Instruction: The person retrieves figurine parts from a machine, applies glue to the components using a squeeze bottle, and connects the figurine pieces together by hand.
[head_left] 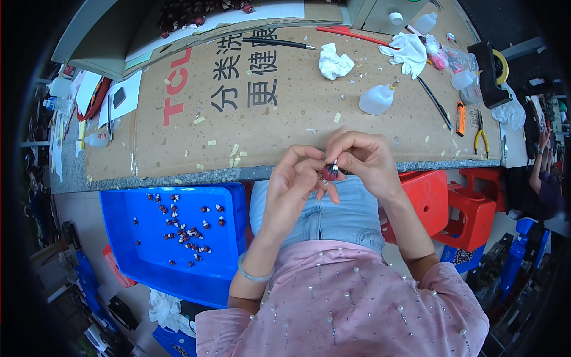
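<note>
Over my lap, at the table's front edge, both hands meet around a small dark red and black figurine [330, 172] with a white bit at its top. My left hand [295, 175] is closed on it from the left, fingers curled. My right hand [364, 159] pinches at its upper end with thumb and fingertips. Whether those fingertips also hold something tiny is hidden. Similar small dark red and white figurines [189, 234] lie scattered in a blue plastic bin [208, 275] to my left, below table height.
Cardboard [285, 131] covers the table. On it are a white squeeze bottle [376, 100], crumpled tissue [335, 62], a black pen [279, 43], an orange marker [460, 119], yellow-handled pliers [480, 135] and a tape dispenser [489, 74]. Red stools [423, 202] stand at right; a shelf holds more figurines [196, 15].
</note>
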Available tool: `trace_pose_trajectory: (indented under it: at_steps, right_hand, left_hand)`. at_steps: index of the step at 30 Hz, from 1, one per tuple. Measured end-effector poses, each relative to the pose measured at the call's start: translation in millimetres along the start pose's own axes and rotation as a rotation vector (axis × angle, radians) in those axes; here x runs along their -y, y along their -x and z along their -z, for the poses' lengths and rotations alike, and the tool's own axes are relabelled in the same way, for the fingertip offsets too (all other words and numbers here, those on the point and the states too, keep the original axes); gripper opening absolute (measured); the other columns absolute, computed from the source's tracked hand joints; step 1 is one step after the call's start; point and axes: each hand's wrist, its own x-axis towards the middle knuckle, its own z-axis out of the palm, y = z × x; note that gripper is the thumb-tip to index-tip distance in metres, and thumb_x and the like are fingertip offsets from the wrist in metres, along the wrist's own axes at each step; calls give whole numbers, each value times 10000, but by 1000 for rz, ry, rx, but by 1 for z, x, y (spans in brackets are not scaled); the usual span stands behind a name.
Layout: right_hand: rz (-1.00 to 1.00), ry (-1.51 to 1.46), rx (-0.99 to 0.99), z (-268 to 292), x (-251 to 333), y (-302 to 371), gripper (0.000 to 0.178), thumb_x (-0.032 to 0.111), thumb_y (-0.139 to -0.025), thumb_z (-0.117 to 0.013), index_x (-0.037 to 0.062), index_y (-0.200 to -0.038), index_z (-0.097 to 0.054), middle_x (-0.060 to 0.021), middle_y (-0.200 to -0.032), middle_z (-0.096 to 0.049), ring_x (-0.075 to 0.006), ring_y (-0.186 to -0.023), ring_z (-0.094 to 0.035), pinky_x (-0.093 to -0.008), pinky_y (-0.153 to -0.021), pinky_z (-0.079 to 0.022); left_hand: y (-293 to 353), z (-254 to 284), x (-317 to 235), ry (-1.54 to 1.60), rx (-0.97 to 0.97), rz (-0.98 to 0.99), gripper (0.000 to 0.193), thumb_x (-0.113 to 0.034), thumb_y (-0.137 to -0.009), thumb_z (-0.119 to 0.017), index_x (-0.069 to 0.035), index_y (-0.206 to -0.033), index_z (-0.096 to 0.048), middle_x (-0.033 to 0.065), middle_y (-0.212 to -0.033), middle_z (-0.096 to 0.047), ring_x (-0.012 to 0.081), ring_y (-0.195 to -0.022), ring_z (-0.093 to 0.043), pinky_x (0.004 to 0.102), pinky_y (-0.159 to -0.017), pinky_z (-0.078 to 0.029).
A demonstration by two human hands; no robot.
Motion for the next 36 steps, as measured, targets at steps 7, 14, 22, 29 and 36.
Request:
trace_pose_trajectory:
  at_steps: [7, 14, 22, 29, 36]
  right_hand:
    - [43, 37, -33, -9, 6, -8, 116, 9, -843, -626, -57, -934, -653, -63, -897, -590, -109, -683, -586, -226, -612, -481]
    - [-237, 83, -200, -13, 19, 6, 204, 54, -824, -667, -32, -1010, -665, -112, -865, -689, -105, -772, -649, -216, -668, -519]
    - [-340, 94, -104, -3, 14, -7, 188, 111, -811, -693, -13, -952, -695, -105, -802, -693, -100, -690, -631, -215, -604, -516]
    - [-370, 84, 21, 1, 16, -13, 164, 112, -803, -693, -29, -885, -703, -123, -792, -687, -120, -657, -625, -224, -553, -493]
    - [-400, 113, 49, 1, 19, -17, 152, 106, -810, -683, -32, -869, -705, -111, -720, -678, -101, -592, -611, -210, -514, -484]
  left_hand:
    - [-5, 15, -7, -219, 100, 47, 339, -99, -842, -657, 16, -1123, -505, 154, -981, -644, 173, -829, -631, 246, -734, -481]
    - [-1, 8, -7, -236, -87, -111, 277, 46, -818, -628, 49, -1087, -561, 130, -999, -639, 175, -913, -627, 271, -809, -503]
    - [-2, 10, -9, -345, -102, -52, 265, 41, -834, -612, 64, -1091, -551, 119, -952, -632, 165, -858, -643, 247, -733, -512]
    - [0, 10, -15, -537, -98, -126, 262, -1, -839, -629, 63, -1081, -552, 95, -904, -625, 147, -801, -648, 227, -689, -500]
    - [-4, 8, -18, -678, -109, -210, 239, 19, -816, -642, 41, -1038, -557, 98, -845, -640, 142, -745, -660, 223, -641, -505]
